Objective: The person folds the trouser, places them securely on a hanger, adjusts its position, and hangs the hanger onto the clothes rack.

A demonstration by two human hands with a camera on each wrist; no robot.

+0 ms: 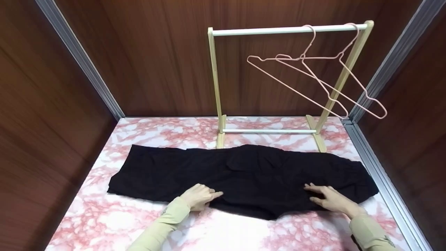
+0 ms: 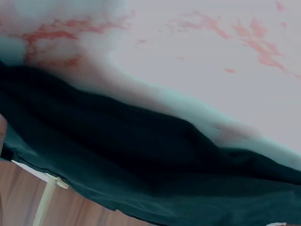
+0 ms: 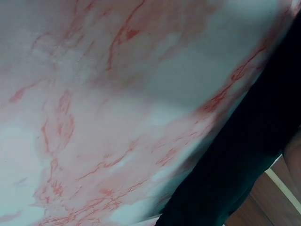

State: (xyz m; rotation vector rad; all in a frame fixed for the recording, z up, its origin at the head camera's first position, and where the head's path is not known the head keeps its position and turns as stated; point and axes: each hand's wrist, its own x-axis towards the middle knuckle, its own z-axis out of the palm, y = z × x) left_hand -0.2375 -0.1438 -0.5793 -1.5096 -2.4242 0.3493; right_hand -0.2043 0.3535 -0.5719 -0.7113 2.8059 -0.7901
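The left hand (image 1: 199,197) lay loosely open, its index finger straight on the cloth, the other fingers partly hidden. The right hand (image 1: 329,198) was open too, fingers apart, touching the same cloth. There was one black garment (image 1: 244,177), one rack (image 1: 258,31) and two pink hangers (image 1: 303,55) on its top bar. The garment lay flat across the worktop (image 1: 118,223), under both hands' fingertips, reaching beyond them on either side; the rack stood just behind it.
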